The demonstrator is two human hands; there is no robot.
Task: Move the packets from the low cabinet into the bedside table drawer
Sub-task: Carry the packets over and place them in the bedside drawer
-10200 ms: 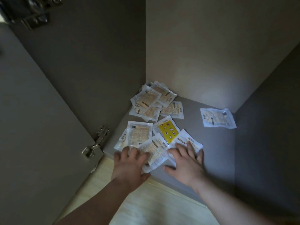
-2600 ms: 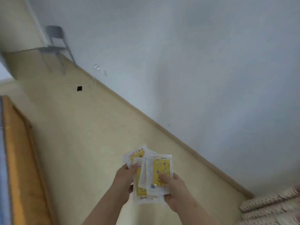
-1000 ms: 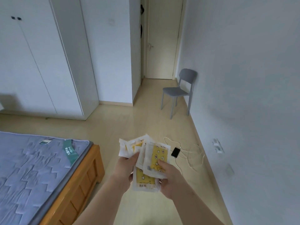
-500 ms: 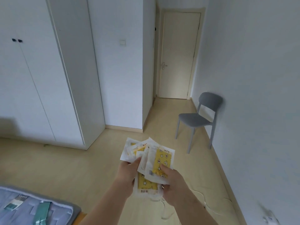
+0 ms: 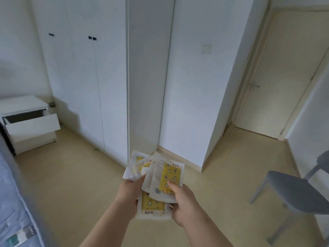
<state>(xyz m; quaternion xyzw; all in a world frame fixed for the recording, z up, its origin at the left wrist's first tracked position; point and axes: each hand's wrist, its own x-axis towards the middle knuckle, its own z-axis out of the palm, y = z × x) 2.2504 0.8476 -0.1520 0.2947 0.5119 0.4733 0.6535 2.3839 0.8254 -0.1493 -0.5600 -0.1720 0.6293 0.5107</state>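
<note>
I am holding a fanned stack of packets (image 5: 170, 177) low in the middle of the frame, my left hand (image 5: 130, 191) gripping its left side and my right hand (image 5: 184, 200) pinching the front yellow one under the thumb. The table (image 5: 23, 104) is standing at the far left, its top drawer (image 5: 32, 126) sitting pulled open.

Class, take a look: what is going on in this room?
A person grips a fan of white and yellow plastic packets with the left hand and the right hand. The white bedside table stands at the far left, its top drawer pulled open. The packets are not yet there.
</note>
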